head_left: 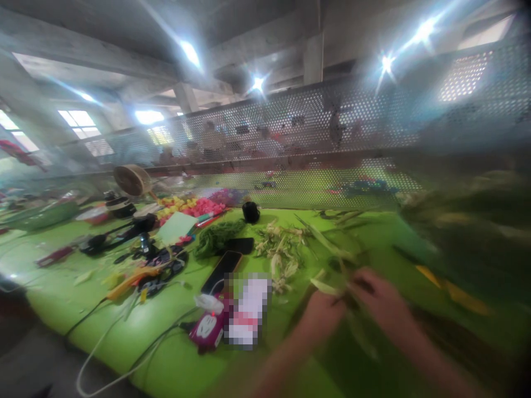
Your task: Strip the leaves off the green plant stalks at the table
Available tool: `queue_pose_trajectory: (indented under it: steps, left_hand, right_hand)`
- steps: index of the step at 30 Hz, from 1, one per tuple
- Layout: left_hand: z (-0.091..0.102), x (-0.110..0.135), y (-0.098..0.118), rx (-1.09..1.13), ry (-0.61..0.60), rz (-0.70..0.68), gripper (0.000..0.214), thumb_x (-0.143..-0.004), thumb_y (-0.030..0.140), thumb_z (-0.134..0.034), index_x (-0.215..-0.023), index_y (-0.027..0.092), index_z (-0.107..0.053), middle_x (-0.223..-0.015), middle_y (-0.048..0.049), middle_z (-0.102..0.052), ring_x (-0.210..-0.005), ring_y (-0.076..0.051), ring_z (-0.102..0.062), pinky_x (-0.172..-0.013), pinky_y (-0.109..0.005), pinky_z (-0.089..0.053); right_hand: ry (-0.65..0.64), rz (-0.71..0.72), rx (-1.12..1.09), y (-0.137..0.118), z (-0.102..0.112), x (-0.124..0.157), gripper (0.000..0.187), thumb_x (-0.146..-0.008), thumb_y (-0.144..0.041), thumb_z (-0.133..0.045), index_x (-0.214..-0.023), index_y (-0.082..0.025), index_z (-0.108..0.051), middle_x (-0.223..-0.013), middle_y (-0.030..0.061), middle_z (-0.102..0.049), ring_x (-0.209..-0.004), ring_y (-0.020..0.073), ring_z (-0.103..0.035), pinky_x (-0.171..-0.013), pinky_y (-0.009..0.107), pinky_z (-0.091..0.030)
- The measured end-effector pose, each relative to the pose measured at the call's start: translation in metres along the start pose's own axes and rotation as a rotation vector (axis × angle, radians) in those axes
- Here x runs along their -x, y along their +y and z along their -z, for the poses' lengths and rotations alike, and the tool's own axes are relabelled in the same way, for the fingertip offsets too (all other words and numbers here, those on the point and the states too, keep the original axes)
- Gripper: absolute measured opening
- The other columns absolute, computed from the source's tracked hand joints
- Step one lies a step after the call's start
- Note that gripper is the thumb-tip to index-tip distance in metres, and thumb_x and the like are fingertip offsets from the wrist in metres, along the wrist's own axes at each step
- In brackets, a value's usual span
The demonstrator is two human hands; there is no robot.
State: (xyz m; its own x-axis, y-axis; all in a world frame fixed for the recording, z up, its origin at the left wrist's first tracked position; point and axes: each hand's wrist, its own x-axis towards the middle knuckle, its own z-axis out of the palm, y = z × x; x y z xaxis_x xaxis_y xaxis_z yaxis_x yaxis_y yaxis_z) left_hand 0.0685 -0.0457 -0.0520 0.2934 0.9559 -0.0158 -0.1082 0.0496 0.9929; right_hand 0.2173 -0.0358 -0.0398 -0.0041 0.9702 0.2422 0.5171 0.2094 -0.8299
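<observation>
And here are the 2 hands, close together over the right side of the green table, busy with pale leaf strips! The left hand has its fingers pinched around the leaf, and the right hand, just beside it, curls its fingers closed on the leaf too, though the blur hides exactly which piece each has. More greenery trails down between the wrists. How far along is this? Partway, I'd judge: a loose heap of pale leafy pieces lies beyond the left hand, looking like material already handled, while the strips in the fingers look unfinished and are not yet laid down. Over on the right sits a big, dark leafy bundle, badly smeared, perhaps plenty left to work through, but I can't tell whether it's untouched stock. To the left of the hands, a phone and a purple power strip lie well clear of the fingers, and a black cup stands behind the heap.
</observation>
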Motion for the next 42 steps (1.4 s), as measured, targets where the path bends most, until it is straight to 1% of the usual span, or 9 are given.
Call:
queue_pose_trajectory:
  steps: [3, 7, 11, 19, 23, 25, 33, 38, 42]
  left_hand:
    - [0.0, -0.001, -0.001, 0.003, -0.028, -0.069, 0.022, -0.078, 0.032, -0.062, -0.089, 0.016, -0.071, -0.085, -0.0055, -0.066, -0.088, -0.019, -0.057, -0.085, -0.029, -0.044]
    - [0.007, -0.005, -0.005, 0.036, 0.083, 0.05, 0.032, -0.077, 0.043, -0.061, -0.073, 0.012, -0.068, -0.064, -0.0029, -0.058, -0.063, -0.013, -0.051, -0.068, -0.026, -0.042]
    - [0.014, -0.008, -0.004, 0.061, 0.193, 0.102, 0.04, -0.072, 0.051, -0.063, -0.065, 0.012, -0.065, -0.059, -0.0023, -0.056, -0.057, -0.012, -0.048, -0.061, -0.025, -0.039]
    - [0.016, -0.006, -0.003, 0.027, 0.073, 0.109, 0.027, -0.07, 0.039, -0.068, -0.075, 0.012, -0.071, -0.063, -0.0008, -0.06, -0.055, -0.009, -0.045, -0.056, -0.022, -0.033]
    - [0.017, -0.007, 0.001, 0.093, 0.228, 0.119, 0.027, -0.07, 0.037, -0.068, -0.077, 0.01, -0.073, -0.061, -0.0012, -0.06, -0.052, -0.008, -0.042, -0.054, -0.022, -0.032]
    - [0.018, -0.009, 0.002, 0.166, 0.286, 0.115, 0.031, -0.069, 0.038, -0.07, -0.08, 0.01, -0.073, -0.064, -0.0023, -0.062, -0.052, -0.008, -0.043, -0.054, -0.021, -0.033]
    - [0.017, -0.011, -0.004, 0.274, 0.31, 0.077, 0.046, -0.062, 0.05, -0.076, -0.083, 0.01, -0.072, -0.068, -0.0034, -0.062, -0.055, -0.009, -0.045, -0.056, -0.022, -0.037]
    - [0.018, -0.016, -0.01, 0.223, 0.354, 0.018, 0.037, -0.063, 0.045, -0.075, -0.076, 0.011, -0.07, -0.062, -0.0007, -0.058, -0.056, -0.01, -0.044, -0.056, -0.023, -0.035]
    - [0.025, -0.018, -0.016, -0.041, 0.365, 0.018, 0.03, -0.069, 0.042, -0.069, -0.064, 0.013, -0.066, -0.057, -0.0004, -0.054, -0.058, -0.012, -0.043, -0.056, -0.024, -0.033]
  right_hand:
    - [-0.042, -0.034, -0.044, 0.007, 0.0, -0.005, 0.02, -0.076, -0.041, -0.056, -0.073, -0.022, -0.064, -0.074, 0.0008, -0.068, -0.071, 0.019, -0.063, -0.066, 0.029, -0.048]
    - [-0.146, -0.076, -0.09, 0.014, 0.004, -0.009, 0.029, -0.081, -0.049, -0.053, -0.087, -0.023, -0.065, -0.085, 0.0011, -0.071, -0.082, 0.0202, -0.064, -0.073, 0.029, -0.048]
    - [-0.197, -0.074, -0.066, 0.014, 0.005, -0.007, 0.029, -0.082, -0.05, -0.052, -0.081, -0.023, -0.064, -0.078, 0.0002, -0.071, -0.075, 0.02, -0.064, -0.068, 0.029, -0.048]
    - [-0.048, -0.009, 0.081, 0.009, 0.004, -0.005, 0.023, -0.079, -0.044, -0.053, -0.075, -0.025, -0.064, -0.077, 0.0014, -0.071, -0.078, 0.022, -0.066, -0.071, 0.032, -0.048]
    - [0.154, 0.115, 0.199, 0.012, 0.005, -0.004, 0.035, -0.08, -0.047, -0.055, -0.106, -0.025, -0.061, -0.11, 0.0068, -0.067, -0.097, 0.0257, -0.064, -0.082, 0.039, -0.047]
    - [0.19, 0.141, 0.253, 0.012, 0.004, -0.003, 0.033, -0.08, -0.049, -0.056, -0.101, -0.025, -0.06, -0.109, 0.0081, -0.067, -0.098, 0.0274, -0.063, -0.084, 0.041, -0.046]
    - [-0.154, 0.082, 0.13, 0.009, -0.019, 0.005, 0.025, -0.085, -0.044, -0.05, -0.074, -0.025, -0.063, -0.081, 0.0029, -0.071, -0.081, 0.0223, -0.067, -0.072, 0.032, -0.05]
    - [-0.219, 0.048, 0.077, 0.015, -0.021, 0.004, 0.028, -0.085, -0.041, -0.048, -0.071, -0.023, -0.063, -0.079, 0.0029, -0.072, -0.072, 0.021, -0.065, -0.067, 0.031, -0.049]
    - [-0.156, 0.082, 0.151, 0.014, -0.014, 0.004, 0.024, -0.084, -0.041, -0.051, -0.079, -0.023, -0.066, -0.081, 0.0034, -0.072, -0.075, 0.0211, -0.066, -0.069, 0.031, -0.049]
